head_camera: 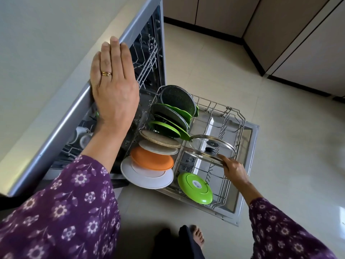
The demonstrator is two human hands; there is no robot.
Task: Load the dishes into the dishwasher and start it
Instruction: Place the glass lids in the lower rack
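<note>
Head view. Pinching glass lid [203,157] rim with right hand [233,169] over lower rack [240,118]; left hand [113,86] flat, fingers together, on counter [56,53]. Could slip, chipping against wire.

lower rack [237,116] over open door [251,165] | left row on edge: dark plates [177,98], green plates [168,128], beige plate [160,142], orange plate [151,159], white plate [147,181] | front: lime plate [194,187] | middle: glass lids [201,144]

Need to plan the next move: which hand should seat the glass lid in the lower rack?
Right. The right hand already grips the glass lid by its rim, over the lower rack. The left hand lies flat on the counter edge, away from the lid.
</note>
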